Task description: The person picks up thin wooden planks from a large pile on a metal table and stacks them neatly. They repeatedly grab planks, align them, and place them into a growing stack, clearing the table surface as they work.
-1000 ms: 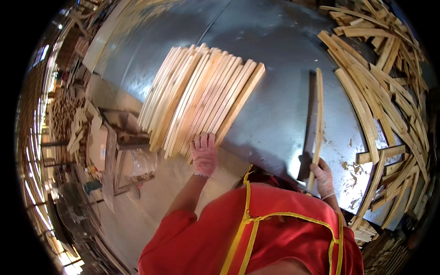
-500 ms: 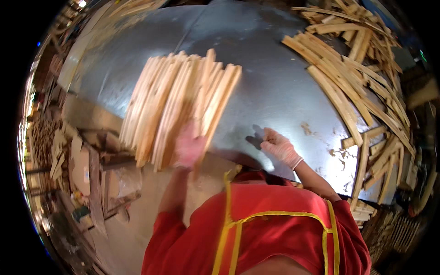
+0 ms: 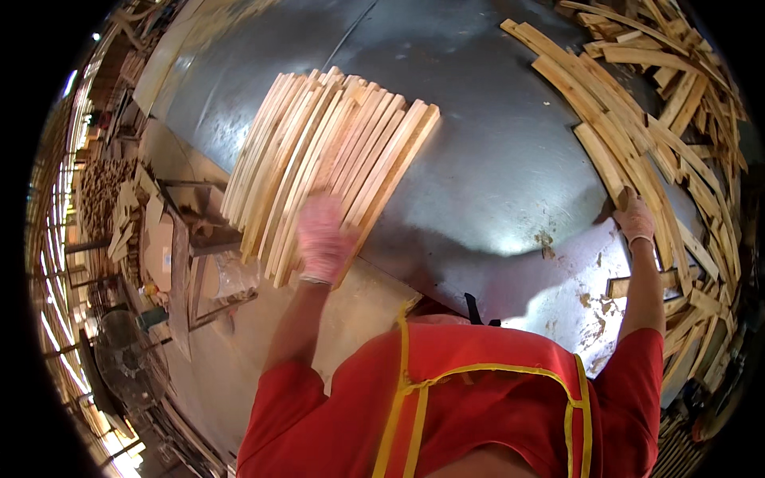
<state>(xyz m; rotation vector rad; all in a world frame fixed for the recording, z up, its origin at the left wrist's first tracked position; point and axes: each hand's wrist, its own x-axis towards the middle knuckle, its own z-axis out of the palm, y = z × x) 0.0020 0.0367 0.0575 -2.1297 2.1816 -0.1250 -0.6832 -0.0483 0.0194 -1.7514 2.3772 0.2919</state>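
A row of pale wooden slats lies side by side on the metal tabletop, their near ends reaching past its edge. Over those near ends is my left hand in a pinkish work glove, smeared by motion, so its grip is unclear. My right hand, gloved too, is at the right with its fingers closed on the near end of a wooden slat. That slat lies at the inner edge of a loose group of curved slats.
A tangled heap of wood pieces covers the far right of the metal table. Wood scraps and dust lie near its front right edge. On the left stand a wooden frame with cardboard and a fan-like round guard.
My right hand has moved right, from above the bare metal to the slat's end. A slat that stood up out of the row now lies level with it. My left hand remains at the row.
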